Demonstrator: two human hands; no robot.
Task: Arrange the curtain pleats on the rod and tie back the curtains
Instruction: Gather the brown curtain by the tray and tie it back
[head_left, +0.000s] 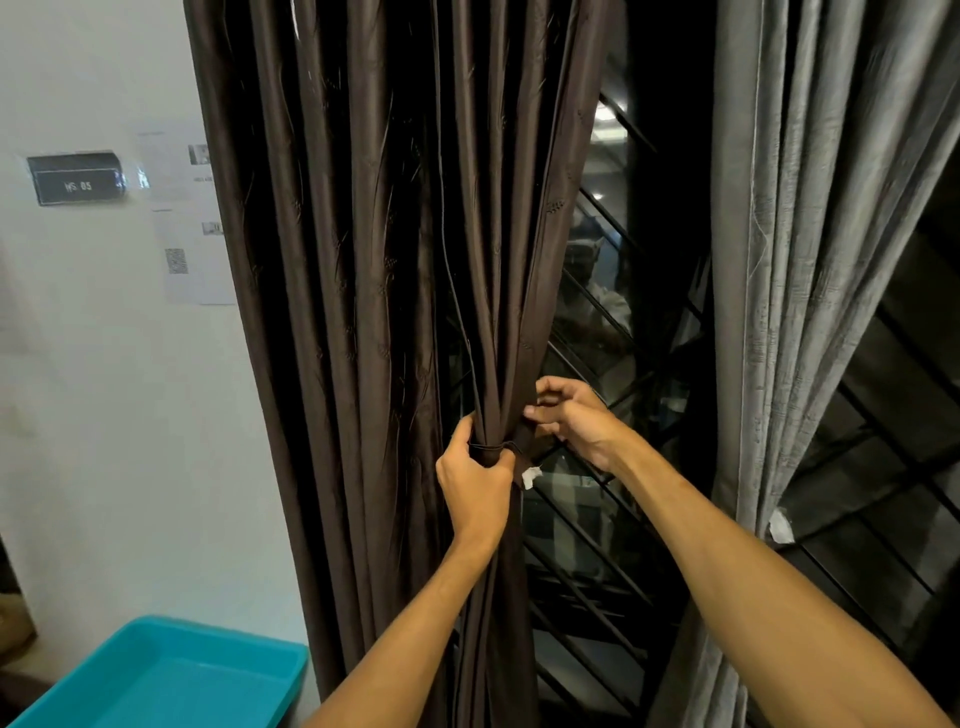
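Beside brown curtain, wall sign "WS 05"

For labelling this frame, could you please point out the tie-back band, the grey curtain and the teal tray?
tie-back band (488, 447): head view, strip across the brown curtain (363, 260).
grey curtain (779, 260): head view, middle folds.
teal tray (156, 680): head view, its inner floor.

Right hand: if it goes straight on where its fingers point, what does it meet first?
The gathered brown curtain, just above the tie band; the right hand looks almost on it, though depth is unclear.
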